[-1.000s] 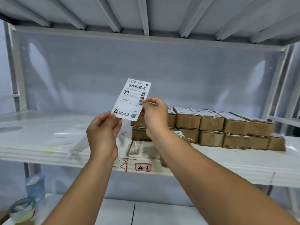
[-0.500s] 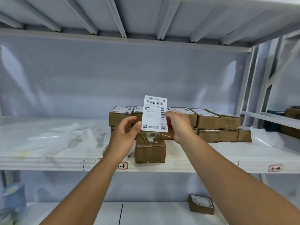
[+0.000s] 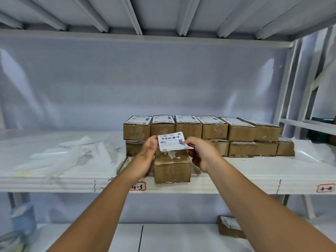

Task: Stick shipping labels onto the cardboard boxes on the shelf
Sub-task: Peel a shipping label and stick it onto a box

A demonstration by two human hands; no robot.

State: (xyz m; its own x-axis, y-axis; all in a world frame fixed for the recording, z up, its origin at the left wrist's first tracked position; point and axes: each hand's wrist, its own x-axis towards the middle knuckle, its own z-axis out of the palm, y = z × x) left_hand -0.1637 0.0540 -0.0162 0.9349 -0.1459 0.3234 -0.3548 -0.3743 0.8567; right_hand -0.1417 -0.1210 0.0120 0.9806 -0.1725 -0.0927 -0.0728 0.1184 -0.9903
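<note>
One shipping label (image 3: 171,141), pinched by right hand (image 3: 201,153), left hand (image 3: 148,153) alongside (grip unclear), over centre-frame box (image 3: 171,170); next: lower squarely, press.

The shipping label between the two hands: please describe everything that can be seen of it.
The shipping label is a white paper rectangle printed with black barcodes, a row of characters and a small blue mark. It is tilted back, printed side up, low over the front cardboard box; whether it touches the box is unclear. The right hand pinches its right edge, the left hand meets its left edge.
</note>
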